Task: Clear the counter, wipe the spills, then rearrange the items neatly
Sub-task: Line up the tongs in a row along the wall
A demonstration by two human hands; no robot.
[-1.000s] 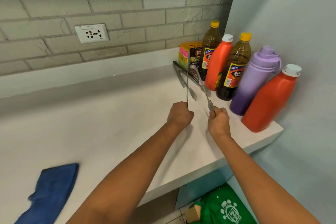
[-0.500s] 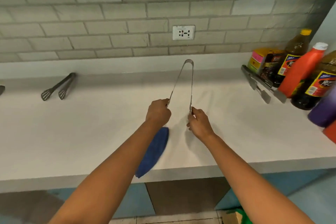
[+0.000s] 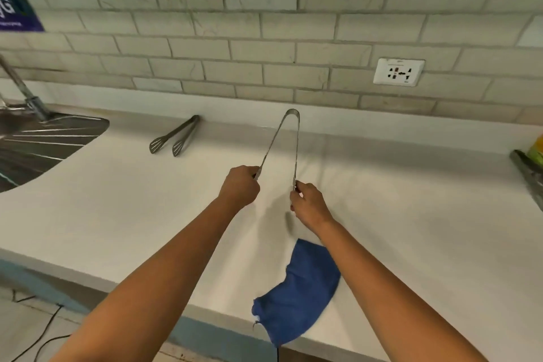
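Both hands grasp one pair of plain steel tongs point(image 3: 289, 138), held above the white counter point(image 3: 411, 229) with the hinge pointing away toward the wall: the left hand point(image 3: 239, 186) is curled round the end of the left arm, and the right hand point(image 3: 307, 204) pinches the end of the right arm.

Far left of the grip, the ribbed steel drainboard of a sink point(image 3: 44, 141) cuts into the counter. Nearer, left of the grip and back by the wall, a second pair of slotted-head metal tongs point(image 3: 174, 137) lies flat. Just below the right hand, a crumpled blue cloth point(image 3: 299, 285) hangs partly over the counter's front edge. Up on the tiled wall to the right sits a white socket plate point(image 3: 399, 71).

The risk I see is the springy arms: only their tips are held, so a loosened pinch could let them slip free and clatter onto the counter. The overhanging cloth could also be knocked off by a forearm.
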